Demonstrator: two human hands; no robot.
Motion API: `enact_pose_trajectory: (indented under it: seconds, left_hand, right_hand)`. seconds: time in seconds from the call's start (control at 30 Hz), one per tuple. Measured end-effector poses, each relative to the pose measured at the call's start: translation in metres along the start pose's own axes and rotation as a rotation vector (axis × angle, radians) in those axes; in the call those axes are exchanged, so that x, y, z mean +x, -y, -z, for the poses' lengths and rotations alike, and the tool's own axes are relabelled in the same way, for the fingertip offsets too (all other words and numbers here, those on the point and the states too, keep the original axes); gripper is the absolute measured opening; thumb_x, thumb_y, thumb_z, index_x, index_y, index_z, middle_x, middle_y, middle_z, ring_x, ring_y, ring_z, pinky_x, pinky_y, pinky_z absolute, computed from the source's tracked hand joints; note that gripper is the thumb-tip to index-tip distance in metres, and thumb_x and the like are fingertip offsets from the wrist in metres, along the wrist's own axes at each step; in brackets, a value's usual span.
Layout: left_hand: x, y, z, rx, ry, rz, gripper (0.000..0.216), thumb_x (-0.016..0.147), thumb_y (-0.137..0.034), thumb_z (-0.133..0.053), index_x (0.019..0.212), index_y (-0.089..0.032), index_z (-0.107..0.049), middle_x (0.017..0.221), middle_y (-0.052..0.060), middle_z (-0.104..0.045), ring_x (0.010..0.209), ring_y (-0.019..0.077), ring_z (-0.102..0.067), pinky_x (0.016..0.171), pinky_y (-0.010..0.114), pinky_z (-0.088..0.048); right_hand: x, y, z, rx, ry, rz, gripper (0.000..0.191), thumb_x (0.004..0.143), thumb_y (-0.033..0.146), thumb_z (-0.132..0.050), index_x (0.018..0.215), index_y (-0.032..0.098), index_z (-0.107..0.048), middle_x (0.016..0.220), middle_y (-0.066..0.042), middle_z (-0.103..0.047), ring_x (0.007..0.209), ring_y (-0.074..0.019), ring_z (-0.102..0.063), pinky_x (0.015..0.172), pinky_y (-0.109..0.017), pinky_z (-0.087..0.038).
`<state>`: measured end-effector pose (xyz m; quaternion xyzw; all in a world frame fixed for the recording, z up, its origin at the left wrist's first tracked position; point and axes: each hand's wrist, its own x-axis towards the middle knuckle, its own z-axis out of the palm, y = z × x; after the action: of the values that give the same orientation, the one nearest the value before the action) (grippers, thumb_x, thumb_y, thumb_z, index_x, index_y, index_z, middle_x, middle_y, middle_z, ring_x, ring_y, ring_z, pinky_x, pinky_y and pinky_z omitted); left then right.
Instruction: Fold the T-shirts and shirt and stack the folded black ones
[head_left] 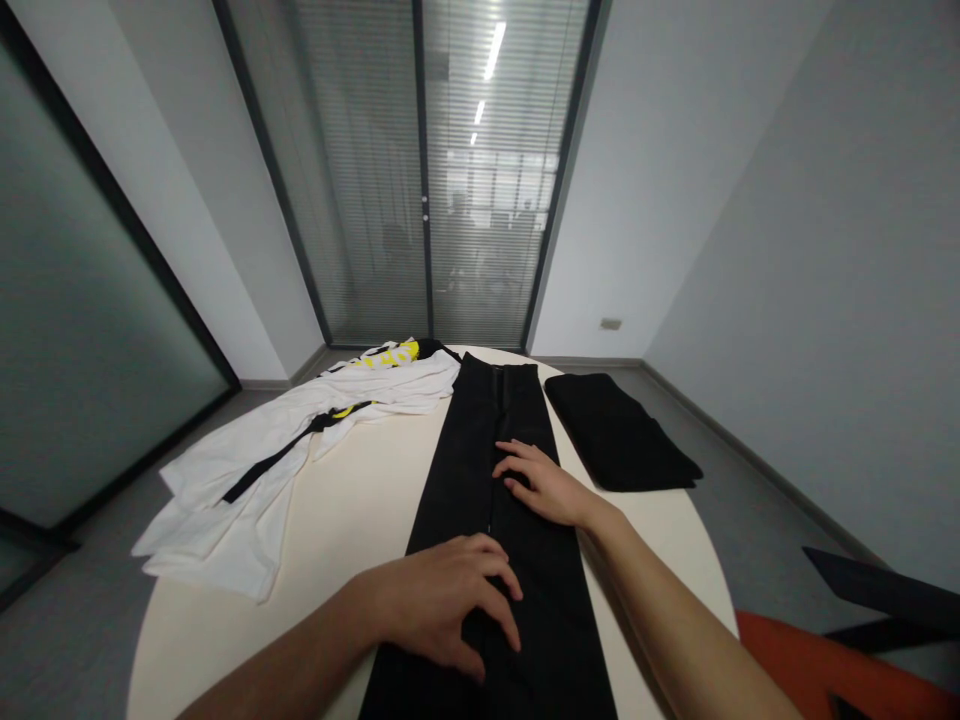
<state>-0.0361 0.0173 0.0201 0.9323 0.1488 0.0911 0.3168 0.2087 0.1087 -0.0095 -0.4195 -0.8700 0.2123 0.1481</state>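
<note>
A pair of black trousers [480, 470] lies stretched out lengthwise down the middle of a cream oval table [352, 500], legs folded one on the other. My left hand [442, 600] rests flat on the near part of the trousers, fingers spread. My right hand [540, 480] lies flat farther up on the same trousers, fingers stretched toward the left. Neither hand grips anything.
A white garment with black and yellow trim [300, 440] sprawls over the table's left side and hangs off its edge. A folded black garment [619, 430] sits at the right edge. An orange chair [825, 670] stands at the lower right. Glass walls with blinds lie beyond.
</note>
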Motion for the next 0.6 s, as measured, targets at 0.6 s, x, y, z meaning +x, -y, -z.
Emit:
enact_pose_trajectory:
  seconds: [0.6]
  left_hand:
    - [0.014,-0.027,-0.025,0.136,0.144,-0.132,0.006,0.084,-0.027,-0.074,0.089,-0.024,-0.073,0.088,-0.004,-0.072,0.091,0.0176,-0.061,0.082,0.034,-0.036]
  right_hand:
    - [-0.002,-0.003,0.001,-0.024,0.023,0.012,0.047,0.091,0.03,-0.061,0.138,0.031,-0.057,0.162,-0.01,-0.032,0.15,-0.0318,-0.029,0.119,-0.067,-0.014]
